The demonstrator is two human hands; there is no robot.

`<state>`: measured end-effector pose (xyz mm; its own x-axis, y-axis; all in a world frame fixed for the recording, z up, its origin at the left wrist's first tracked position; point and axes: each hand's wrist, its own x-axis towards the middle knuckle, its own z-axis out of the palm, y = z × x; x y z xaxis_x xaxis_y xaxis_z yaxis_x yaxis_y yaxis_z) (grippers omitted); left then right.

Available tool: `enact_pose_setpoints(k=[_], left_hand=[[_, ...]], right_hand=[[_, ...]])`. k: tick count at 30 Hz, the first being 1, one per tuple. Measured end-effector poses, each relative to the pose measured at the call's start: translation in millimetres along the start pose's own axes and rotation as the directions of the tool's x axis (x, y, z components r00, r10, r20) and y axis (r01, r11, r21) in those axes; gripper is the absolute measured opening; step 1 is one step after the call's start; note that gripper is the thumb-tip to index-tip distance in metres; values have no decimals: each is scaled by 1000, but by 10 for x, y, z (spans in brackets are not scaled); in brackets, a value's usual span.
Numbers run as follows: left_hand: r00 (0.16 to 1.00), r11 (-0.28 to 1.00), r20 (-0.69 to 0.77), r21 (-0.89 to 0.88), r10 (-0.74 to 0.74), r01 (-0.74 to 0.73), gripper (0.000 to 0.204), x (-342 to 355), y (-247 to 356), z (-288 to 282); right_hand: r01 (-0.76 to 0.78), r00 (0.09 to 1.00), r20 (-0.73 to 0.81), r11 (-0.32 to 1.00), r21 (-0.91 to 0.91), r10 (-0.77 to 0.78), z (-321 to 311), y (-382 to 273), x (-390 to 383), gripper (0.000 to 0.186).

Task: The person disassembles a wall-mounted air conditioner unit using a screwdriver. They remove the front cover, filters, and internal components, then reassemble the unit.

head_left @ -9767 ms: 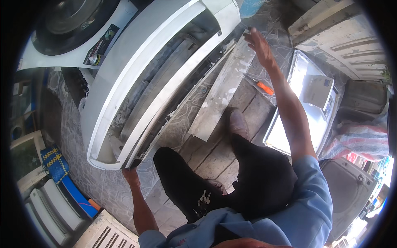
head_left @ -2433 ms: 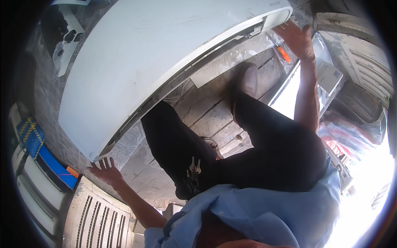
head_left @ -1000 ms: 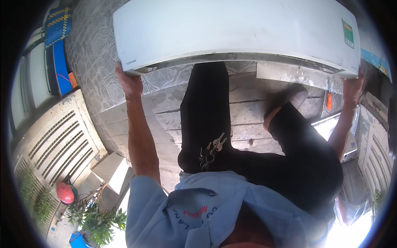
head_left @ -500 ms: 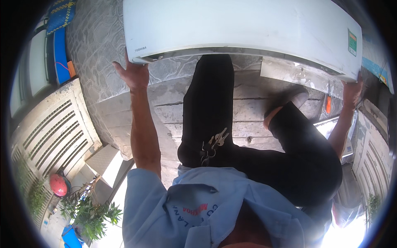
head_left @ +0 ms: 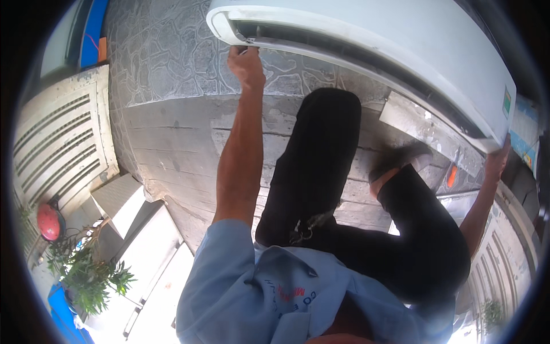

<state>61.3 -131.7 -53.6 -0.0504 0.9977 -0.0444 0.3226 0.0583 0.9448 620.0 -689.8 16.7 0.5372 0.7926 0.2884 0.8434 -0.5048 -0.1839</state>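
Note:
A white wall-type air conditioner unit fills the upper right, its long dark air outlet facing me. Under its left bottom corner, my left hand is closed on the edge with fingers bent. My right hand grips the right bottom corner, its fingers partly hidden behind the casing. The unit slants, its right end nearer to me than its left. What carries its back side is out of sight.
Below are grey plank-like steps and stone-patterned paving. An orange-handled tool lies near my shoe. White slatted gates stand left and right. A red helmet and a leafy plant are lower left.
The unit has turned and shifted right, its left end going farther away and its right end nearer. More of the outlet shows. My left hand has moved from its side to under the corner.

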Motion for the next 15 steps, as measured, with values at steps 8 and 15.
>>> enact_pose_setpoints(k=[8, 15], left_hand=[[989, 970, 146, -242, 14, 22, 35, 109, -322, -165], [919, 866, 365, -498, 151, 56, 69, -21, -575, -187]], right_hand=[[-17, 1000, 21, 997, -72, 19, -58, -4, -3, 78], [200, 939, 335, 920, -337, -81, -581, 452, 183, 71]])
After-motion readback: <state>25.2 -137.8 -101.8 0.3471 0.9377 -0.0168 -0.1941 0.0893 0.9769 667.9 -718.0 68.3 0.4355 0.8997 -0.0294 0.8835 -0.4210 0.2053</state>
